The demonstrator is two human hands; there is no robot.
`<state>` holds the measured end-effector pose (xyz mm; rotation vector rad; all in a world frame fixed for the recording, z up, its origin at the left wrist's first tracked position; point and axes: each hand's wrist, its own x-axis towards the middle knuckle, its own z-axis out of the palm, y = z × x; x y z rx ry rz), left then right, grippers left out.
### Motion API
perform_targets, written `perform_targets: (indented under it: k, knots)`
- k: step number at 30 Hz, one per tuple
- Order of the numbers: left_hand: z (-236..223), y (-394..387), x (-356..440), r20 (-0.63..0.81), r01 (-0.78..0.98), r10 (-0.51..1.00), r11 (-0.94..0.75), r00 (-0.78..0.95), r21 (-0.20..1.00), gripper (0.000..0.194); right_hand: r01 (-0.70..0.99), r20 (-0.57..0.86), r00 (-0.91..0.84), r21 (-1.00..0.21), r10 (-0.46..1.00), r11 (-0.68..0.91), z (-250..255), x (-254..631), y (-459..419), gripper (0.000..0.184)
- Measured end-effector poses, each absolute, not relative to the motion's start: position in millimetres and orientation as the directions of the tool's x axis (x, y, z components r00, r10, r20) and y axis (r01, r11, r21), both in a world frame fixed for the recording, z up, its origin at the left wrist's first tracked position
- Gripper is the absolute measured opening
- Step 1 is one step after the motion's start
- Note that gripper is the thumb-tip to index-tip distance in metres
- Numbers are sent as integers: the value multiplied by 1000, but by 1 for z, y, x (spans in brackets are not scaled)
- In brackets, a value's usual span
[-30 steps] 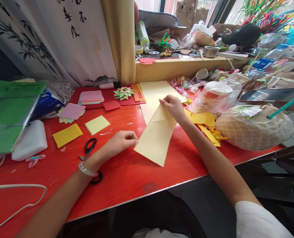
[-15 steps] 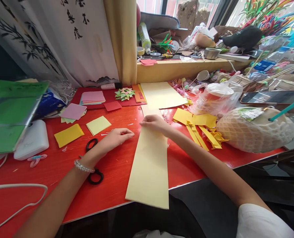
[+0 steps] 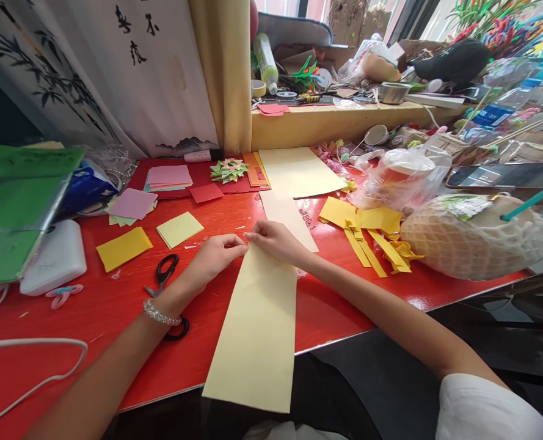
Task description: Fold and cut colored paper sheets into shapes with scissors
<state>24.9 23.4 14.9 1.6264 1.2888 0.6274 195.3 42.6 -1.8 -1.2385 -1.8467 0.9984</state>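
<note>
"How is the right arm set?"

"The right forearm [image 3: 372, 293] slants up and leftward over the bench [image 3: 339, 311], from a white sleeve [image 3: 486, 406] at the lower right. The right hand [image 3: 275, 239] is turned in toward the other one, its back mostly up."

"And its fingers [image 3: 256, 236]?"

"Pinched on the upper end of a cream sheet [image 3: 255, 330], thumb and forefinger near its left corner."

"Where does the sheet lie?"

"It runs from that pinch toward the person, its lower end reaching out past the bench's front edge, above the lap."

"What about the left side?"

"The left forearm [image 3: 110, 360] rises diagonally from the lower left. A clear beaded bracelet [image 3: 160, 315] circles the wrist, which partly hides the black scissors [image 3: 162, 278]. The left hand [image 3: 217, 256] points right, thumb and forefinger brought together at the same corner."

"Gripping the paper?"

"I can't tell; the tips are at the corner, but whether they pinch it doesn't show."

"So the hands nearly meet?"

"Yes, fingertips just beside each other. A pale strip [image 3: 292, 220] lies beyond the right hand, and yellow scraps [image 3: 360, 223] sit farther right."
</note>
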Motion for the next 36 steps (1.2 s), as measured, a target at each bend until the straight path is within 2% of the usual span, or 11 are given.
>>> perform_targets:
  k: [12,17,19,21,23,25,27,29,32,36]
  knots:
    - [28,16,28,-162,434,902,-32,401,900,17,500,287,1,-830,958,248,1,251,93,28]
    - [37,11,27,-196,427,826,-58,528,903,14,563,340,92,-793,936,233,1,275,105,30]
    - [42,9,25,-250,441,730,-78,636,894,12,596,369,121,-770,922,230,0,282,108,30]
    - [46,7,21,-346,474,544,-110,764,874,10,623,373,155,-756,915,203,1,285,109,29]
    - [50,6,17,-426,503,371,-140,825,853,11,631,304,141,-761,942,152,2,285,106,29]
    - [51,8,13,-447,513,329,-152,832,845,13,624,181,41,-773,983,116,6,279,101,31]
    - [50,11,12,-412,500,400,-144,819,854,16,615,81,-98,-778,992,124,9,267,92,32]
    - [46,15,13,-329,477,572,-126,752,870,20,598,51,-203,-784,978,165,11,250,82,32]
    - [34,21,16,-176,469,841,-102,512,877,28,533,71,-285,-817,956,220,7,223,64,32]
    - [19,25,19,-184,472,894,-35,409,881,33,419,49,-356,-884,933,207,1,197,44,30]
